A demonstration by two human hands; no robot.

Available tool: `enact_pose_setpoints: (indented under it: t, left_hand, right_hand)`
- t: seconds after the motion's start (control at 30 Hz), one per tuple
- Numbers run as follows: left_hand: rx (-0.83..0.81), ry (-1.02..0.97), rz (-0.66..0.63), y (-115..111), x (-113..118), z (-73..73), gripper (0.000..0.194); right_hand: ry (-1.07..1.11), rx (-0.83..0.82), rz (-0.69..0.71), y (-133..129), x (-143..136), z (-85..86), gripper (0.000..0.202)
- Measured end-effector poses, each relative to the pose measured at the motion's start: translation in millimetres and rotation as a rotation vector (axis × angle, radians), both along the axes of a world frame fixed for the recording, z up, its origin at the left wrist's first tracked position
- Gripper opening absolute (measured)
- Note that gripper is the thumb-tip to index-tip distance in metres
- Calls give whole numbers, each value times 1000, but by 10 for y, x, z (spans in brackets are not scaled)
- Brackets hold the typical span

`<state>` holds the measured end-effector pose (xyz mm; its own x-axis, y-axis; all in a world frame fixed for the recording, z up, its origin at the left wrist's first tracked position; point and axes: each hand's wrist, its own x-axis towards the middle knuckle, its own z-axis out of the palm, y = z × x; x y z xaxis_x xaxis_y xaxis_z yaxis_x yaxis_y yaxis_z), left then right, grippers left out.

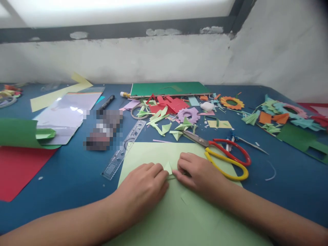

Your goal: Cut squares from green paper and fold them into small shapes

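A small piece of light green folded paper (pixel 168 168) with a pointed top lies between my two hands. My left hand (pixel 145 186) is closed with its fingertips on the left edge of this piece. From the other side my right hand (pixel 198 172), fingers curled, pinches at its right edge. Both hands rest over a large light green paper sheet (pixel 153 152). Just beyond my right hand lie scissors (pixel 227 165) with one red and one yellow handle, partly on the sheet. A clear plastic ruler (pixel 125 148) overlaps the sheet's left edge.
Paper scraps (pixel 164 109) in several colours and a purple paper ring (pixel 188 115) lie behind the sheet. A green board (pixel 169 88) is against the wall. At left are a rolled green sheet (pixel 17 133), red paper (pixel 23 171) and a black marker (pixel 106 103). Paper rings (pixel 289 109) lie at right.
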<state>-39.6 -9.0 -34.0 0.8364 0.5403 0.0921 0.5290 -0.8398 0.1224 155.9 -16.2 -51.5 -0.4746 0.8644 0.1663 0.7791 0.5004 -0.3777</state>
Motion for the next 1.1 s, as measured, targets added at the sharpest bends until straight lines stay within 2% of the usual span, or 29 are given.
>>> enact_pose_setpoints:
  t: [0.1, 0.3, 0.47, 0.57, 0.73, 1.1]
  left_hand:
    - [-80, 14, 15, 32, 14, -2, 16]
    - [-340, -24, 150, 63, 21, 82, 11]
    - [-498, -93, 189, 122, 9, 136, 13]
    - [-524, -105, 213, 146, 15, 147, 17]
    - [-531, -74, 282, 153, 49, 145, 13]
    - [-410, 30, 336, 136, 92, 155, 15]
  right_hand:
    - [-8, -26, 15, -12, 34, 13, 23]
    - [67, -163, 196, -17, 208, 32, 19]
    - [55, -151, 235, -6, 230, 19, 17]
    - [55, -164, 209, 5, 185, 43, 20]
    - [36, -199, 130, 16, 119, 87, 22]
    - [-115, -60, 77, 13, 53, 12, 20]
